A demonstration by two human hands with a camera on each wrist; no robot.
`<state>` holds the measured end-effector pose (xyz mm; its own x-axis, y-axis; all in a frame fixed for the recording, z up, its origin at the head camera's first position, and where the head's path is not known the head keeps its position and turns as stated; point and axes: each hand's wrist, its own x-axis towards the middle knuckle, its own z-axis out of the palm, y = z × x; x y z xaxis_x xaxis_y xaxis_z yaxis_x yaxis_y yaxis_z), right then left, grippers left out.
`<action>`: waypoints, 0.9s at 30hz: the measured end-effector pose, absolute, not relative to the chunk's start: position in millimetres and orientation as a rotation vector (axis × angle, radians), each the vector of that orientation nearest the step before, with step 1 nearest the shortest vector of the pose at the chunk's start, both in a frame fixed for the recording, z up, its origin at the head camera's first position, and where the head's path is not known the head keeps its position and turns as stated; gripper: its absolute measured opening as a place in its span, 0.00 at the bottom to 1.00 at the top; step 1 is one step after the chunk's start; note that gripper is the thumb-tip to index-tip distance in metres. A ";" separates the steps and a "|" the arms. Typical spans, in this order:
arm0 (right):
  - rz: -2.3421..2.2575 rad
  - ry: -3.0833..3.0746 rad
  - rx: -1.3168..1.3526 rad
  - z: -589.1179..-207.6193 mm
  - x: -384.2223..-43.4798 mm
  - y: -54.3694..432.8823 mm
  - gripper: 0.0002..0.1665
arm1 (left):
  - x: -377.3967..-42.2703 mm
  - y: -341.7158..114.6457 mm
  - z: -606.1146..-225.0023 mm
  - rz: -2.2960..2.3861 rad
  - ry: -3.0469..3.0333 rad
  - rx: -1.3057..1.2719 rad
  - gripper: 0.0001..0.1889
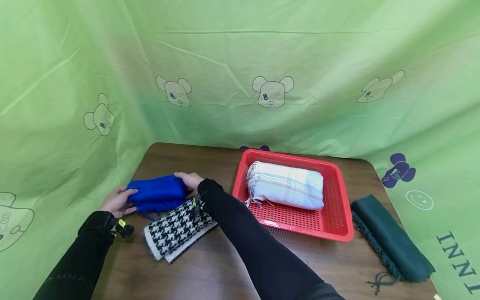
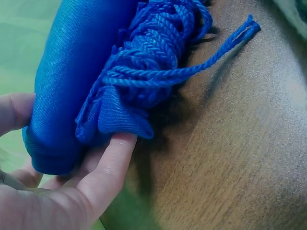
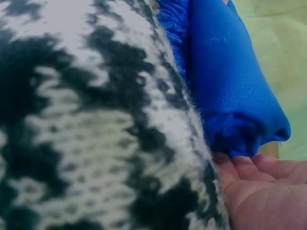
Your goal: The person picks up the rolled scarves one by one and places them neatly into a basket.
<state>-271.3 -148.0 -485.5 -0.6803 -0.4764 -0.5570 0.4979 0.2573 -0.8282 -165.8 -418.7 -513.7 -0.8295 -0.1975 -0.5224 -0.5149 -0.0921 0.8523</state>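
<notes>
A folded blue scarf (image 1: 159, 191) with twisted fringe lies at the left of the table. My left hand (image 1: 117, 201) grips its left end; the left wrist view shows the thumb on one side of the roll (image 2: 79, 72) and fingers under the other. At the opposite end my right hand (image 1: 190, 181) holds the scarf, its fingers reaching beneath the cloth (image 3: 230, 86) in the right wrist view. A folded black-and-white houndstooth scarf (image 1: 176, 231) lies just in front, partly under my right wrist, and fills much of the right wrist view.
A red plastic basket (image 1: 300, 231) stands right of centre, with a folded white plaid scarf (image 1: 286, 185) inside. Beyond it, a folded dark green fringed scarf (image 1: 391, 237) lies along the table's right edge. Green printed cloth (image 1: 225, 62) hangs around the brown table (image 1: 202, 275).
</notes>
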 end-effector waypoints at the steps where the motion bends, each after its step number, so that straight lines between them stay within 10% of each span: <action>1: -1.542 1.731 0.010 -487.5 -273.0 -147.8 0.47 | -166.4 -418.8 -513.7 2.023 1.938 -0.786 0.34; 18: -1.689 1.690 -0.047 -482.4 -270.5 -141.1 0.36 | -167.6 -414.8 -499.0 2.121 1.845 -0.777 0.23; 27: -1.724 1.710 -0.084 -478.6 -272.6 -131.3 0.35 | -169.3 -408.4 -487.2 2.095 1.865 -0.724 0.44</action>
<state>-272.6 -131.3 -478.6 -0.7552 -0.5062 -0.4164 0.4206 0.1130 -0.9002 -169.3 -408.4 -487.2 -0.8471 -0.1419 -0.5121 -0.4922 -0.1538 0.8568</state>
